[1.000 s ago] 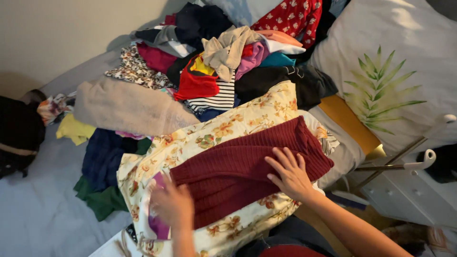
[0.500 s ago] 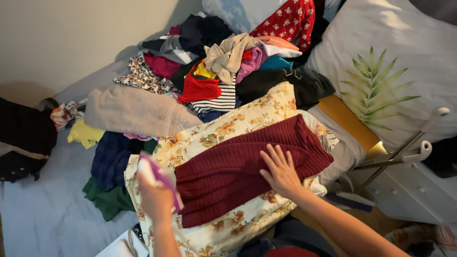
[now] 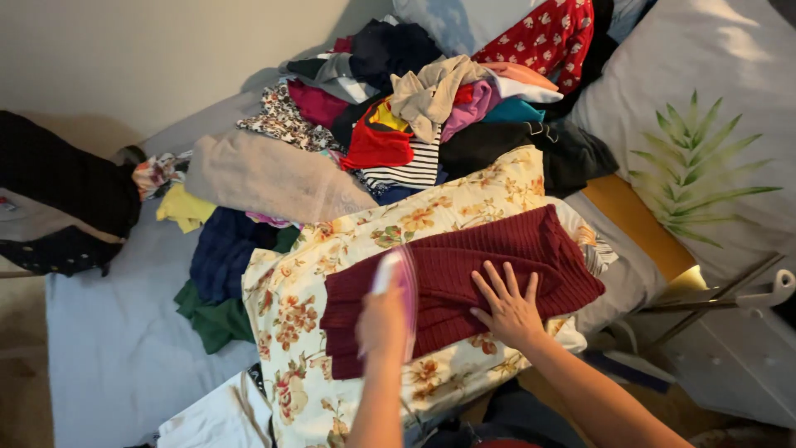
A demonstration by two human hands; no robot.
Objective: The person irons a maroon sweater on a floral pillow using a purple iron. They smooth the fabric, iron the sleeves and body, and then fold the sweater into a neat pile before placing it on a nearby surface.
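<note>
Head view, looking down. A heap of mixed clothes (image 3: 414, 116) fills the far part of the bed, among them a beige knit (image 3: 265, 178), a black-and-white striped top (image 3: 406, 170), a red garment (image 3: 377, 145), a red patterned piece (image 3: 547, 37) and a black garment (image 3: 531, 153). Nearer the wall lie a yellow cloth (image 3: 184, 209), a dark blue garment (image 3: 222, 257) and a green one (image 3: 214, 319); a dark bundle (image 3: 62, 199) sits at the left edge. At right, a pale pillow with a green leaf print (image 3: 705, 166) leans beside a yellow-orange cushion (image 3: 638, 224).

In the foreground a floral-print cover (image 3: 290, 307) carries a dark red ribbed sweater (image 3: 497, 257), laid flat and roughly folded, its upper edge near the black garment. Nothing lies on the sweater except the hands.

The right hand (image 3: 507, 305) rests palm down on the sweater's lower right part, fingers (image 3: 497, 282) spread wide and straight, pressing rather than gripping. The left hand (image 3: 383, 319) is raised over the sweater's left half, fingers curled closed around a small white and pink object (image 3: 396, 270) (its kind cannot be told from the blur).

The bed is covered by a pale blue-grey sheet (image 3: 108, 348), bare at left. A plain light wall (image 3: 166, 58) stands behind; a white drawer unit (image 3: 730, 365) shows at lower right.
</note>
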